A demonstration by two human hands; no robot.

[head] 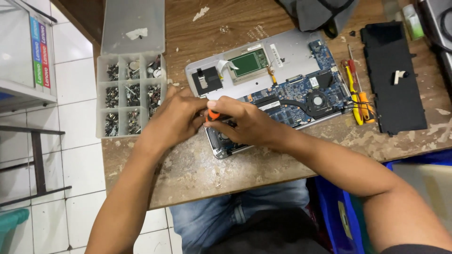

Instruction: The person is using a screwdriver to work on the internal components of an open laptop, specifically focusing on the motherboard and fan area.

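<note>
Here, head view: your right hand is closed round an orange-tipped screwdriver, and your left hand curls in against it, over the near-left corner of the opened laptop. The tip is hidden under your fingers. A slip could gouge the blue circuit board. A freed screw could roll off the table rather than reach the screw organiser at far left.

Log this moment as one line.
both hands on orange-tipped screwdriver | over opened laptop | screw box left
</note>
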